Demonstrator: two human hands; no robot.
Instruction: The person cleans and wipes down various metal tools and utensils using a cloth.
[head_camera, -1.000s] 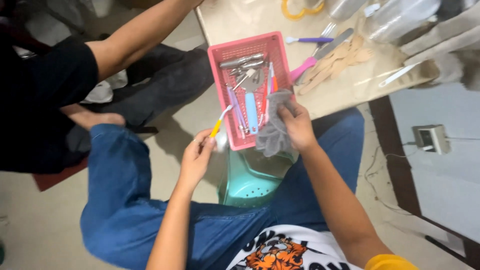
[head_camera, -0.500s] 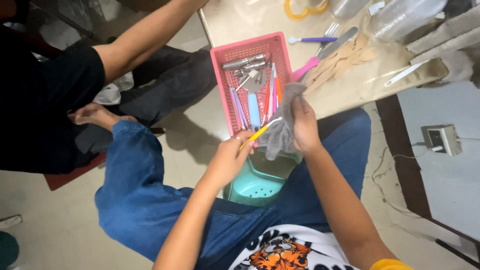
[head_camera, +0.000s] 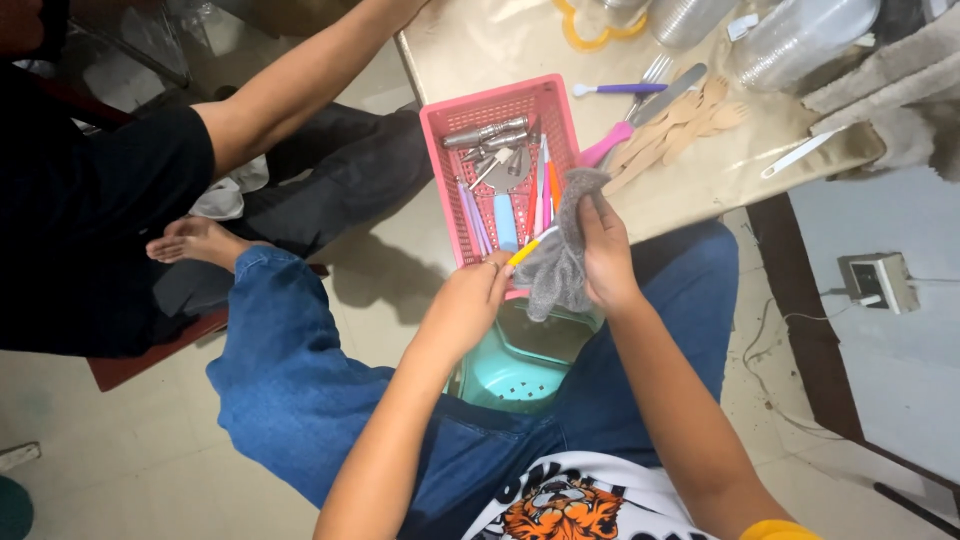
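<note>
Over the near edge of the pink basket (head_camera: 445, 170), both of the seated person's hands meet. Left hand (head_camera: 465, 305): fingers pinched narrow around a yellow-handled utensil (head_camera: 524, 250), whose working end runs toward 2 o'clock into a grey cloth (head_camera: 556, 265). Right hand (head_camera: 605, 255): fingers curled closed over that cloth, bunching it around the utensil's tip; cloth hangs down past the basket rim. Basket sits at 12 o'clock from the hands, overhanging the table (head_camera: 480, 45) edge, and holds metal tools plus pink, orange, blue and purple handles. At 6 o'clock from the hands, a teal perforated bin (head_camera: 510, 370) rests between the person's knees. At 2 o'clock, wooden cutlery (head_camera: 680, 125) and a purple spoon (head_camera: 625, 88) lie on the tabletop. At 10 o'clock, another person's bare arm (head_camera: 300, 85) reaches toward the table.
</note>
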